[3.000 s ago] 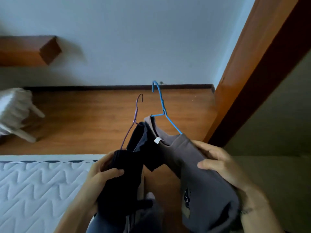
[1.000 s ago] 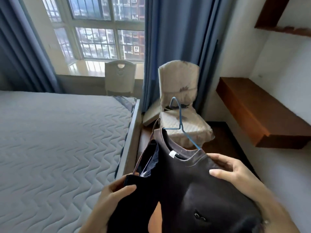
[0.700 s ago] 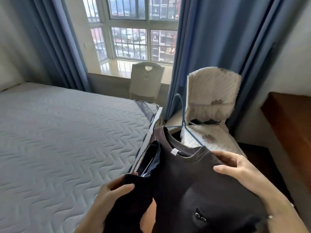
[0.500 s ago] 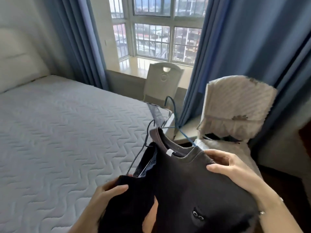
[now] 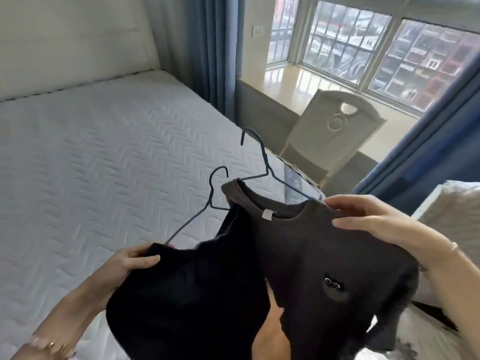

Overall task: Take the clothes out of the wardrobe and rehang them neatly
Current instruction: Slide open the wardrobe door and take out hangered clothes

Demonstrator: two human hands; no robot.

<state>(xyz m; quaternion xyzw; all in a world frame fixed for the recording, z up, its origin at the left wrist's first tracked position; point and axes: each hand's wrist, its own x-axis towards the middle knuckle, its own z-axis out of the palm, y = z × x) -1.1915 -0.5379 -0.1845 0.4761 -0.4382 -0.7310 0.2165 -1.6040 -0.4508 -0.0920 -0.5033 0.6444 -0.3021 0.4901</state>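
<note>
Carries two garments on wire hangers, side by side, above the near corner of the bed (image 5: 91,165). On the right: grey-brown sweatshirt (image 5: 311,250), ribbed round neck, white label (image 5: 266,214) inside the collar, small black cat emblem (image 5: 332,284) on the chest. Sits on a blue wire hanger (image 5: 264,157), hook upright, one shoulder wire bare above the collar. On the left: black garment (image 5: 187,294), bunched and drooping, overlapping the sweatshirt's near edge. Sits on a dark wire hanger (image 5: 189,222), hook upright, one arm exposed and running down to the hand. Left hand (image 5: 130,261): fingers (image 5: 145,259) closed on the shoulder of the black garment, thumb laid across the front, gripping the cloth at the hanger's end. Right hand (image 5: 368,219): fingers (image 5: 348,223) pinching the shoulder of the grey-brown sweatshirt just beside the collar, thumb on the front, the others over the top edge. Against the view half a second before: same grip on both garments, same side-by-side position. Camera turned further left, with the headboard (image 5: 65,48) and more of the bed in view. Window (image 5: 363,48) and pale chair (image 5: 335,131) moved to the upper right beside the blue curtain (image 5: 215,48). Pale padded seat (image 5: 457,211) reduced to a strip at the right edge.
</note>
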